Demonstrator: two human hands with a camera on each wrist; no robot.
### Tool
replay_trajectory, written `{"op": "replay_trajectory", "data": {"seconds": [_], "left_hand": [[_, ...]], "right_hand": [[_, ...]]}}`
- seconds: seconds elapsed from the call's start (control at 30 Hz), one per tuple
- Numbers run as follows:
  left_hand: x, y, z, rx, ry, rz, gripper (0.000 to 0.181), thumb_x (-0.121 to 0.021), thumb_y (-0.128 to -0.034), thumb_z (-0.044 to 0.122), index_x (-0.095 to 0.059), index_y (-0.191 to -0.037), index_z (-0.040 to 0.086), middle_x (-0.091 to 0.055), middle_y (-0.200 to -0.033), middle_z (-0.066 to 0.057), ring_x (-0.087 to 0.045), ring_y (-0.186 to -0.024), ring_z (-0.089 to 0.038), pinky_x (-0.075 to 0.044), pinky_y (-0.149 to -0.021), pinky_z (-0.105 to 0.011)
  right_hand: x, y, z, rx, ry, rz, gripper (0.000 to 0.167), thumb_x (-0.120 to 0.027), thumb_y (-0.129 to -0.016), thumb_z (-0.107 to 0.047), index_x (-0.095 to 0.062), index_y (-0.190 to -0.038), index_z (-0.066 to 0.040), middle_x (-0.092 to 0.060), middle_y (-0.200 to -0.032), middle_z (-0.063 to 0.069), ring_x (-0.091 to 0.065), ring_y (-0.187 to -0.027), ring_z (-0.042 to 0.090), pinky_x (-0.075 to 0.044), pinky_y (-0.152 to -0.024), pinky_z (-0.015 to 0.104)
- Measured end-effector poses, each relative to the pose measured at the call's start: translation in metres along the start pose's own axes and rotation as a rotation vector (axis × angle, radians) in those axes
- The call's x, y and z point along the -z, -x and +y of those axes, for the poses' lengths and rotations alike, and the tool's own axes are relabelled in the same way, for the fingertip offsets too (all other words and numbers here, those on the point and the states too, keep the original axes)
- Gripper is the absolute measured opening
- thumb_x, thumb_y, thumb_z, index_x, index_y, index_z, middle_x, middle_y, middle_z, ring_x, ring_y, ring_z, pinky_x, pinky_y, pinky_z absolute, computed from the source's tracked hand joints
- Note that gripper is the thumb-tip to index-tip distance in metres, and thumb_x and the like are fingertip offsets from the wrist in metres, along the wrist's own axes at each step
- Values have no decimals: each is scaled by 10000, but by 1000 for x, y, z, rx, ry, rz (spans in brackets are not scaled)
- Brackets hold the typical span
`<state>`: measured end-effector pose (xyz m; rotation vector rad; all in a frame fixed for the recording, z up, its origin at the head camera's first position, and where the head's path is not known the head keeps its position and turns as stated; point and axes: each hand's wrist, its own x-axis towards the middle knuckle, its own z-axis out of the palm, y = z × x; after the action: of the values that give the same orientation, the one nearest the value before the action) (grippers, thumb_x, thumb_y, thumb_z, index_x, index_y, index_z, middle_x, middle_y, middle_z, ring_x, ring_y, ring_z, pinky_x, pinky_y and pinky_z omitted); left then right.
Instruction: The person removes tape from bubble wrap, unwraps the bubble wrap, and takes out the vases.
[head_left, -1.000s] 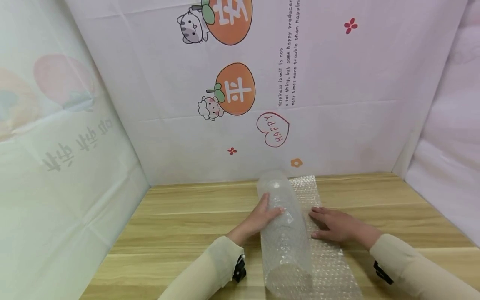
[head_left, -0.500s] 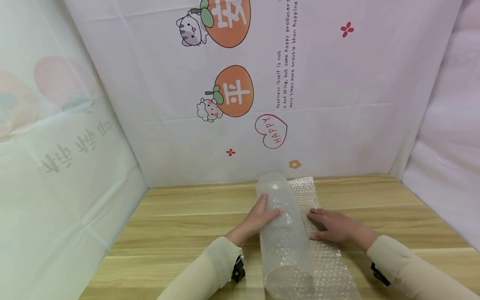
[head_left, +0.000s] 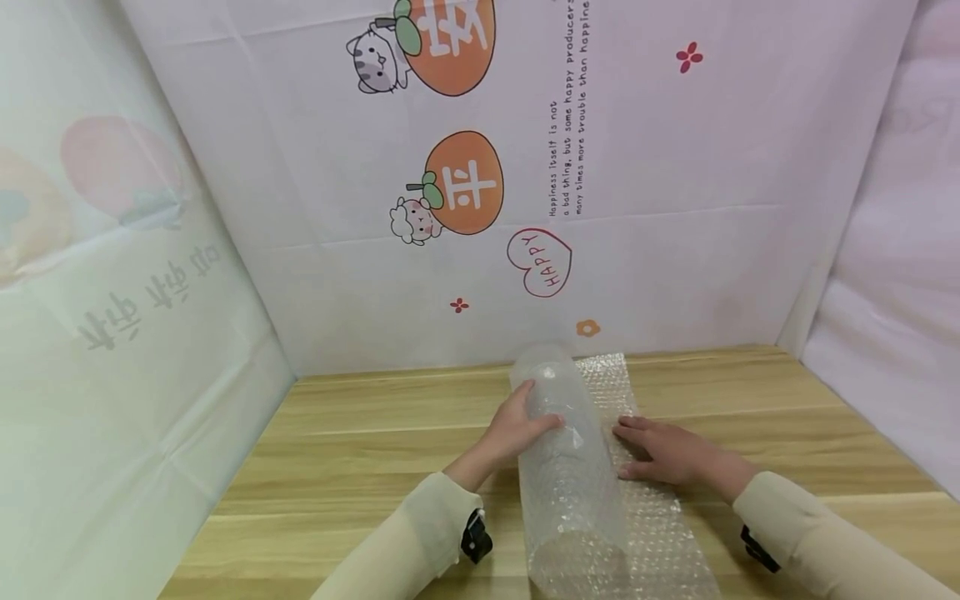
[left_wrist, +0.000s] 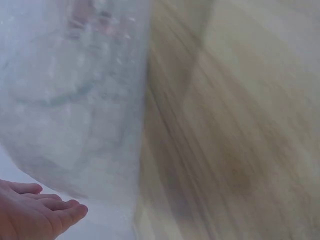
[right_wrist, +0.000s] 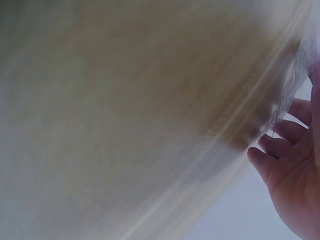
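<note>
Left hand (head_left: 517, 429): spread wide against the roll's left side, thumb and finger apart; I see no closed grip. One-sided pressure from here could, I think, skew the roll.
Right hand (head_left: 667, 450): fingers reaching out loosely over the flat strip, pinching nothing that I can make out. Too light a press and the strip might slide or ruck up; if the roll came rightward, it would meet these fingertips.
Roll of bubble wrap (head_left: 573, 483): lying on its side between my two hands, pointing away from me. I judge it light and springy, so a hard squeeze could dent it and a loose hold could let the layers slacken.
Flat strip (head_left: 663, 533): spread along the roll's right side, under the right hand, running out of my view at the near edge. A crooked lie there would probably leave the roll's ends uneven.
Tabletop (head_left: 375, 467): wood-grained and smooth-looking; I'd expect little to stop the plastic slipping.
Back cloth (head_left: 660, 183): near the roll's far end; I can't tell whether they touch. If they do, it could snag.
</note>
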<state>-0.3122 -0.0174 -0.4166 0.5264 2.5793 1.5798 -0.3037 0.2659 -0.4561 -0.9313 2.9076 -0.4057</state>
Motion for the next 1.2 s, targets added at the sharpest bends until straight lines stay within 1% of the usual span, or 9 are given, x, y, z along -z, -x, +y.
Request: {"op": "replay_trajectory", "data": {"seconds": [0.1, 0.2, 0.33, 0.43, 0.57, 0.7, 0.83, 1.0, 1.2], "left_hand": [[-1, 1, 5, 8, -12, 3, 854, -709, -852, 353, -290, -1506, -3, -335, -1521, -176, -334, -1375, -339, -333, -1074, -500], [-2, 4, 11, 4, -51, 5, 856, -724, -842, 354, -307, -1498, -5, -335, -1522, -174, -336, -1374, -337, -332, -1075, -500], [-3, 9, 21, -36, -164, -21, 876, -737, -832, 365, -305, -1496, -9, -278, -1547, -186, -308, -1389, -336, -313, -1089, -493], [-5, 12, 30, -60, -256, -56, 914, -748, -814, 401, -301, -1502, -1, -229, -1562, -198, -283, -1399, -343, -301, -1095, -493], [-11, 17, 39, -39, -365, -84, 1009, -767, -762, 516, -300, -1512, 28, -175, -1582, -193, -203, -1429, -362, -254, -1110, -520], [-16, 19, 42, -12, -440, -94, 1096, -792, -701, 576, -292, -1520, 47, -126, -1596, -187, -124, -1449, -360, -204, -1126, -529], [-18, 20, 43, -7, -453, -94, 1088, -821, -690, 519, -297, -1515, 43, -118, -1595, -194, -124, -1449, -359, -213, -1128, -515], [-19, 20, 43, -2, -433, -89, 1034, -832, -696, 418, -316, -1501, 24, -137, -1591, -193, -155, -1444, -361, -244, -1121, -501], [-18, 20, 42, -21, -363, -65, 987, -823, -704, 356, -336, -1489, 9, -155, -1588, -190, -189, -1438, -331, -295, -1100, -484]], "right_hand": [[-1, 1, 0, -5, -3, 7, 848, -558, -885, -619, -476, -1397, 52, -402, -1449, 276, -383, -1313, 459, -350, -1023, 577], [-1, 1, -1, -8, -6, 11, 844, -553, -889, -617, -474, -1399, 51, -398, -1452, 276, -380, -1314, 462, -346, -1026, 580], [0, 2, -3, -8, -21, 4, 847, -559, -887, -616, -472, -1399, 53, -395, -1451, 282, -376, -1313, 470, -345, -1023, 588], [0, 2, -3, -8, -28, 3, 848, -570, -883, -611, -472, -1398, 55, -393, -1450, 287, -376, -1310, 476, -347, -1015, 596], [0, 3, -1, -10, -23, 7, 843, -574, -884, -605, -471, -1399, 55, -389, -1451, 291, -380, -1305, 479, -349, -1010, 601], [0, 2, -1, -5, -21, 8, 833, -572, -890, -597, -473, -1396, 57, -392, -1448, 293, -385, -1301, 480, -352, -1008, 602], [1, 2, -2, -8, -28, -3, 833, -568, -894, -594, -464, -1403, 57, -385, -1453, 292, -379, -1307, 477, -349, -1012, 601], [2, 2, -3, -19, -40, -13, 820, -590, -893, -570, -459, -1406, 56, -377, -1457, 293, -366, -1314, 480, -337, -1020, 602], [2, 2, -3, -20, -31, -8, 807, -605, -892, -553, -464, -1404, 55, -382, -1454, 294, -369, -1311, 482, -339, -1019, 600]]}}
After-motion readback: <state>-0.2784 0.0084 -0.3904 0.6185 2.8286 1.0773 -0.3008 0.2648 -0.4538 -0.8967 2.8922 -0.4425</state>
